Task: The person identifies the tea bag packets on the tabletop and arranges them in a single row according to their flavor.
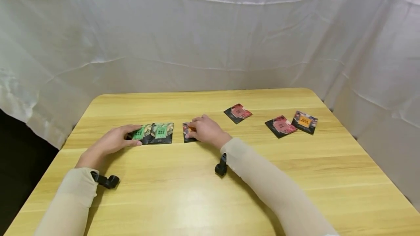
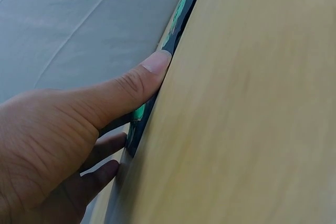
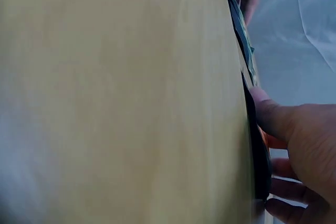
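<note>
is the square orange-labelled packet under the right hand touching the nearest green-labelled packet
Apart: the head view shows bare yellow tabletop between the orange-labelled packet and that green-labelled packet.

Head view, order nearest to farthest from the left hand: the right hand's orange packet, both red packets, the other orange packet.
1. Orange packet, under right hand
2. Rear red packet, right of centre
3. Front red packet, farther right
4. Other orange packet, far right
</note>
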Motion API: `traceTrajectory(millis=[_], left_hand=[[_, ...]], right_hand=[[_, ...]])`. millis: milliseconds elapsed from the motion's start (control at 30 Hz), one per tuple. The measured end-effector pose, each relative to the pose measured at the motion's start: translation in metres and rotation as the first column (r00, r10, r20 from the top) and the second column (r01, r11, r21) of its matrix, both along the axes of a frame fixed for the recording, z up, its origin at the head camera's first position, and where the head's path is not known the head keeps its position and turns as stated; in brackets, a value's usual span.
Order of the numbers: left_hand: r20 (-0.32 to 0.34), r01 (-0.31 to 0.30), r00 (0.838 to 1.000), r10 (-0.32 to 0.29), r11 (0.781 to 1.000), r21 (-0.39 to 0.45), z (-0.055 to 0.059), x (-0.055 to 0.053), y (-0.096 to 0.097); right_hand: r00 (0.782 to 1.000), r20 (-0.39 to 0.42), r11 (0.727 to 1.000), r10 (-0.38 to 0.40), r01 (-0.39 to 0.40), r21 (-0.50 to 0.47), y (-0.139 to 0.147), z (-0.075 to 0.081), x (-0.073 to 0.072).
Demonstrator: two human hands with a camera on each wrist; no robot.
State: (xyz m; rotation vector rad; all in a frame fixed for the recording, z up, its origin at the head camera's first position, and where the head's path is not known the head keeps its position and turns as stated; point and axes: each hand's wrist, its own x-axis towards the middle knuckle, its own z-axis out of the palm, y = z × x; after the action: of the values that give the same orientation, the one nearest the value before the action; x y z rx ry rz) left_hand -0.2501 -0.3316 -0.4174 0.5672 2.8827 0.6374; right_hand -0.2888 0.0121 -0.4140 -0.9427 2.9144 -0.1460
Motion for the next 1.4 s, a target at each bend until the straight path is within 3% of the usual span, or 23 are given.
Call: traceTrajectory(millis=[733, 1067, 1400], left_hand=[[0.0, 0.005, 1.0, -0.005, 1.0, 0.006, 0.001, -0.003, -0.002], [0.006, 0.01, 1.0, -0.01, 1.0, 0.007, 0.0, 0.0, -0.002], [0.007, 0.003, 1.0, -0.004, 1.0, 0.01, -0.001, -0.001, -0.001]], right_hand=[[0.987, -0.018, 0.987, -0.16, 0.161, 0.024, -0.021, -0.001, 0.013], [0.995, -0.018, 0.994, -0.098, 0.099, 0.046, -0.026, -0.001, 0.015], [0.994, -0.036, 0.994, -0.101, 0.103, 0.037, -0.027, 0.0, 0.014]])
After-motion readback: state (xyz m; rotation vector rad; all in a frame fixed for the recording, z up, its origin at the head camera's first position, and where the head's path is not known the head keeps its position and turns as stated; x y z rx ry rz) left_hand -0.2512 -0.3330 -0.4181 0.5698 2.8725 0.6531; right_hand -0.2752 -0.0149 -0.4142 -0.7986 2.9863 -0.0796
